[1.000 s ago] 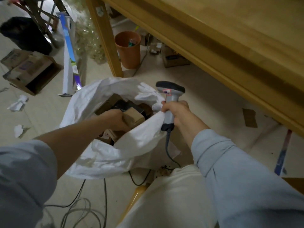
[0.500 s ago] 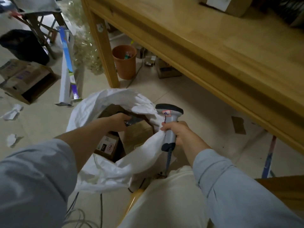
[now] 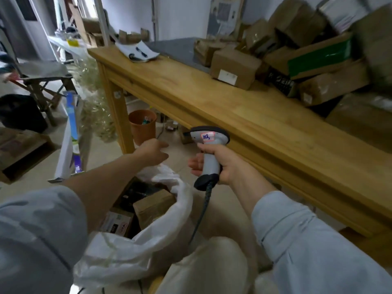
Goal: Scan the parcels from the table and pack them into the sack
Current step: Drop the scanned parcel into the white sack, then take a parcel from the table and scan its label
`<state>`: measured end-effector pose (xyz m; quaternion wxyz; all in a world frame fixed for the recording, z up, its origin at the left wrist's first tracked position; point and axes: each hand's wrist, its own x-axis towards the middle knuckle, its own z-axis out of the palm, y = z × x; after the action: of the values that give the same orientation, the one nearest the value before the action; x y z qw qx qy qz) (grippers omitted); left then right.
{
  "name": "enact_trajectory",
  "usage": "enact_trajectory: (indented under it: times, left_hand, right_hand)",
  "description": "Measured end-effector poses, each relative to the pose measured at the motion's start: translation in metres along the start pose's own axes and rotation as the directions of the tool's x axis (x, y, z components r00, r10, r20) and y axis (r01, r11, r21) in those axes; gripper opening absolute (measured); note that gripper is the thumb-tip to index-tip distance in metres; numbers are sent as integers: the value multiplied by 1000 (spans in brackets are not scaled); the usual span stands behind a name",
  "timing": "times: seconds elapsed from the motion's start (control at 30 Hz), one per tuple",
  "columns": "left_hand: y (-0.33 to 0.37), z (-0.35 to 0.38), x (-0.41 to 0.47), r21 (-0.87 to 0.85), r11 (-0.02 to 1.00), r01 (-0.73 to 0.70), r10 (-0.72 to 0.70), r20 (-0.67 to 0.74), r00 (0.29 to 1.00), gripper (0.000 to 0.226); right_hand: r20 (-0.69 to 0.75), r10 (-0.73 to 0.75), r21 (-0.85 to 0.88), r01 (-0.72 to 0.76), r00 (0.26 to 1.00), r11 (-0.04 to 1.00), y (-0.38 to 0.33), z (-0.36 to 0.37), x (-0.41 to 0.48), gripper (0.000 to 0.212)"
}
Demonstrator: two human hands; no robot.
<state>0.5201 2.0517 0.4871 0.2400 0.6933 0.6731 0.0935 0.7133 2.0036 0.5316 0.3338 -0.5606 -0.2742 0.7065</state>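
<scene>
Head view: left hand [image 3: 153, 152] bare above the sack [image 3: 169, 227], right hand [image 3: 221, 165] on the scanner [image 3: 209, 161]

The left hand hangs over the far side of the sack's mouth. Its fingers are loosely spread toward the table leg and hold nothing. The right hand is wrapped around the scanner's pale handle. The scanner stands upright, its dark-capped head just in front of the table [image 3: 233, 117] edge. A pink tag with blue handwriting is stuck on the back of the head. The scanner's cable [image 3: 201, 215] drops from the butt of the handle and passes the sack's near rim.

The white sack sits on the floor between the person's arms, with its mouth open. Inside it lie a plain brown box [image 3: 153, 206] and, beside that, a printed carton [image 3: 118, 222]. Something dark sits behind them, too blurred to identify.

On the wooden table, a brown parcel with a white label [image 3: 233, 67] stands apart toward the front. A heap of further parcels [image 3: 318, 60] fills the right end against the wall, and one of them bears a green strip. Loose papers [image 3: 139, 52] lie at the table's far left corner.

Under the table stands an orange bucket [image 3: 142, 127]. Left of the table leg, a long white carton [image 3: 71, 143] leans upright, and an open cardboard box [image 3: 19, 151] rests on the floor.
</scene>
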Motion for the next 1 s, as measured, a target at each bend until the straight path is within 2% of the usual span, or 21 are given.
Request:
enact_trajectory:
  times: [0.13, 0.3, 0.43, 0.53, 0.63, 0.73, 0.87, 1.0]
  left_hand:
    - [56, -38, 8, -48, 992, -117, 110, -122, 986, 40]
    - [119, -76, 40, -35, 980, -197, 186, -193, 963, 49]
    - [159, -91, 79, -13, 972, -236, 226, -241, 944, 50]
    - [183, -99, 114, -62, 969, -238, 212, -281, 936, 46]
    - [201, -107, 153, -71, 966, -249, 214, -322, 922, 37]
    - [212, -110, 197, -264, 937, -228, 133, -336, 933, 34]
    - [216, -109, 252, -529, 835, -149, -1, -273, 962, 56]
    - [224, -105, 278, -676, 734, -64, -128, -230, 965, 60]
  right_hand:
    - [-69, -154, 77, 159, 986, 984, -61, -20, -38, 24]
    - [-154, -279, 218, 308, 948, 926, -129, -55, -56, 22]
    - [-245, -377, 244, 433, 893, 868, -177, -83, -42, 5]
    - [-298, -435, 228, 506, 850, 832, -203, -104, -15, 14]
    - [-274, -458, 169, 511, 846, 843, -219, -118, 18, 15]
    - [-249, -456, 146, 498, 855, 855, -231, -128, 51, 14]
    - [-198, -478, 143, 507, 856, 850, -244, -132, 88, 14]
    - [-180, -548, 155, 574, 817, 804, -256, -132, 117, 19]
